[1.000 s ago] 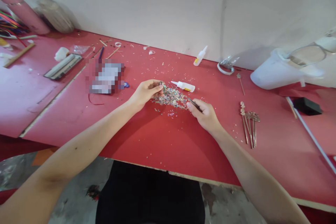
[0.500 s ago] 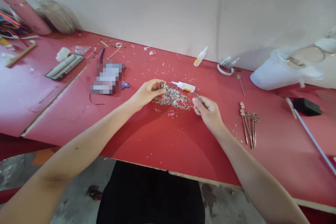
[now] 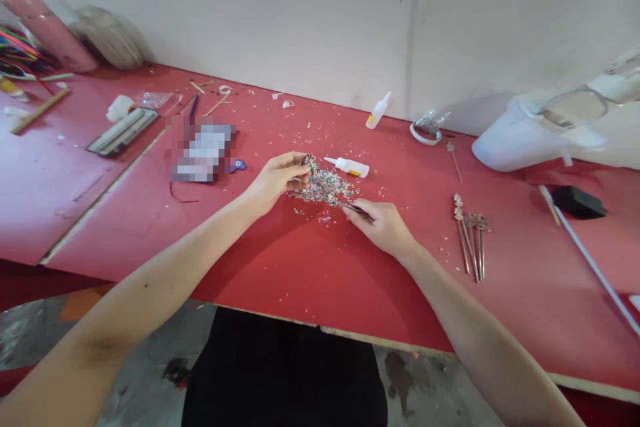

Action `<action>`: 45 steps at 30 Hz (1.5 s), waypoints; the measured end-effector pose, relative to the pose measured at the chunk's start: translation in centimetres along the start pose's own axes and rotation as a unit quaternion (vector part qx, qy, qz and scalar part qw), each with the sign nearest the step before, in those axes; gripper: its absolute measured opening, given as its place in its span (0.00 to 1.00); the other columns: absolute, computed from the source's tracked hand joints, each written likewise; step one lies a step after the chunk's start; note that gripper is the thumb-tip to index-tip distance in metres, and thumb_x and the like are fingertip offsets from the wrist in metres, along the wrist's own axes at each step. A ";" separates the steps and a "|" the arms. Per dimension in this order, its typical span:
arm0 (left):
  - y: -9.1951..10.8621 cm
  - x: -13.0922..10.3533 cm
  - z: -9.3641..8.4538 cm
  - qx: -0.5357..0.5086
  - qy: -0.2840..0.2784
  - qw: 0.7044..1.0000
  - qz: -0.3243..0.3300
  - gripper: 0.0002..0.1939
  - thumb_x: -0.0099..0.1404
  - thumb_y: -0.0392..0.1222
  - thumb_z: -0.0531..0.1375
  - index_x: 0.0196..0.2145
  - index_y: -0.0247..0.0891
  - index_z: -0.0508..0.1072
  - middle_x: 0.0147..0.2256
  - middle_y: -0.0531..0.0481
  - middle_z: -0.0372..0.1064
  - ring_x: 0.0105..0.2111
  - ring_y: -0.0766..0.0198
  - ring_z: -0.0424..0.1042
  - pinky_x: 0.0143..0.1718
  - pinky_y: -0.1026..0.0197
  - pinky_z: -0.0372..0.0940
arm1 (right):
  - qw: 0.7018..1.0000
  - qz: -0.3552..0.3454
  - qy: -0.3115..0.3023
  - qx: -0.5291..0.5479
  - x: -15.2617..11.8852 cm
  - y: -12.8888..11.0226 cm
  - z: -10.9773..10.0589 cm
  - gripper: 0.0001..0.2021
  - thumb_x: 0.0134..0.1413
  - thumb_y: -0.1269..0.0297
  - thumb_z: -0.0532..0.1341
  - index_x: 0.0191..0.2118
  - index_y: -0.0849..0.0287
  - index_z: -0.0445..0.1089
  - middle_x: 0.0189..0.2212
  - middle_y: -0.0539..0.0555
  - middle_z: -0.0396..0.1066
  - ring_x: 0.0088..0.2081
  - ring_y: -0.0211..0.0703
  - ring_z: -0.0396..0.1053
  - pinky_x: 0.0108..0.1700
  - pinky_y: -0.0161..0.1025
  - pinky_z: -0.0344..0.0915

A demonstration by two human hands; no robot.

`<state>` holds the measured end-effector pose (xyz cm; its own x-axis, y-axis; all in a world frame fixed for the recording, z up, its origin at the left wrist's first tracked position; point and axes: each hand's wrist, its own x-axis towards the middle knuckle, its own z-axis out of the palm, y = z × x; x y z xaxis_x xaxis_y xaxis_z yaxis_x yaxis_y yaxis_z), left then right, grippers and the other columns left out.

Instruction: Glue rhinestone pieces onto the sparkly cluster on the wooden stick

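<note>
My left hand (image 3: 279,180) pinches a small metal ornament, apparently the head of a hair stick (image 3: 309,161), above the left edge of a loose pile of tiny multicoloured rhinestones (image 3: 330,187). A green spot shows on the ornament; the fingers hide most of its stick. My right hand (image 3: 385,223) is closed around dark metal tweezers (image 3: 362,213), whose tips point left into the pile's lower right edge. Whether a stone sits between the tips is too small to tell. Just behind the pile lies a white glue bottle (image 3: 354,168) with its nozzle to the left.
Several finished-looking hair sticks (image 3: 475,240) lie at right, near a black block (image 3: 578,202) and a white bucket (image 3: 517,137). A second glue bottle (image 3: 379,111) stands by the wall beside a tape roll (image 3: 425,133). A blurred-out rectangular item (image 3: 204,153) lies left.
My right hand has moved left and down, bringing the tweezers from beside the glue bottle to the rhinestone pile. My left hand keeps its pinch on the hair stick nearly in place.
</note>
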<state>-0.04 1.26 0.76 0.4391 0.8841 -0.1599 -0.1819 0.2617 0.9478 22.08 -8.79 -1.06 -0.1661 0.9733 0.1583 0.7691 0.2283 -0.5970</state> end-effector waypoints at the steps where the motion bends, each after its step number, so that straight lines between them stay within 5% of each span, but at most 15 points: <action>1: 0.0 0.0 0.0 0.007 -0.008 1.000 -0.003 0.07 0.58 0.33 0.61 0.37 0.35 0.72 0.29 0.51 0.67 0.27 0.69 0.67 0.34 0.63 0.65 | 1.000 -0.002 -0.001 -0.017 0.0 0.0 0.1 0.16 0.61 0.53 0.54 0.28 0.57 0.66 0.18 0.47 0.61 0.21 0.34 0.56 0.26 0.33 0.54; 10: -0.1 -0.3 0.4 0.060 -0.046 0.997 -0.022 0.14 0.57 0.32 0.61 0.43 0.38 0.70 0.30 0.52 0.66 0.27 0.69 0.67 0.33 0.62 0.66 | 0.990 0.001 0.129 -0.059 0.7 0.9 0.3 0.10 0.61 0.58 0.57 0.37 0.56 0.72 0.31 0.53 0.73 0.30 0.40 0.68 0.33 0.36 0.61; 19: -0.2 -0.4 0.2 0.074 -0.131 0.988 -0.031 0.19 0.58 0.33 0.62 0.48 0.40 0.70 0.30 0.52 0.66 0.28 0.69 0.68 0.35 0.61 0.67 | 0.981 -0.005 0.173 -0.084 1.0 1.2 0.6 0.11 0.57 0.52 0.61 0.38 0.53 0.75 0.35 0.55 0.74 0.39 0.48 0.70 0.41 0.45 0.66; 27: -0.6 -0.2 -0.1 0.074 -0.189 0.978 -0.049 0.20 0.58 0.36 0.64 0.49 0.40 0.71 0.31 0.51 0.67 0.29 0.67 0.70 0.38 0.58 0.69 | 0.972 0.009 0.212 -0.102 3.0 1.9 0.3 0.10 0.60 0.57 0.58 0.41 0.56 0.72 0.38 0.58 0.71 0.44 0.51 0.68 0.48 0.49 0.65; 33: -0.2 -0.3 -0.2 0.071 -0.206 0.973 -0.069 0.19 0.58 0.33 0.64 0.48 0.38 0.70 0.30 0.51 0.69 0.28 0.67 0.71 0.37 0.57 0.69 | 0.970 0.015 0.174 -0.172 6.0 2.9 0.1 0.21 0.55 0.58 0.60 0.54 0.55 0.67 0.43 0.60 0.63 0.47 0.56 0.64 0.51 0.54 0.64; 39: 0.1 -0.3 -0.1 0.068 -0.208 0.972 -0.088 0.17 0.59 0.31 0.63 0.46 0.37 0.70 0.29 0.52 0.69 0.27 0.68 0.71 0.35 0.59 0.69 | 0.982 -0.069 0.063 -0.166 8.0 3.7 -0.8 0.21 0.53 0.68 0.57 0.54 0.54 0.70 0.43 0.59 0.61 0.46 0.50 0.66 0.53 0.49 0.64; 45: 0.1 -0.4 -0.2 0.075 -0.206 0.972 -0.088 0.17 0.59 0.31 0.62 0.46 0.37 0.69 0.30 0.52 0.70 0.27 0.68 0.71 0.35 0.58 0.68 | 0.964 -0.083 0.038 -0.251 9.1 3.9 -1.9 0.18 0.58 0.69 0.52 0.51 0.56 0.71 0.41 0.61 0.64 0.46 0.54 0.64 0.47 0.50 0.65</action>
<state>-0.40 1.05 0.83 0.7725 0.5925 -0.2285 0.0449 0.3079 0.9504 24.71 0.92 -0.48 -0.2816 0.9152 0.2884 0.9405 0.3229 -0.1062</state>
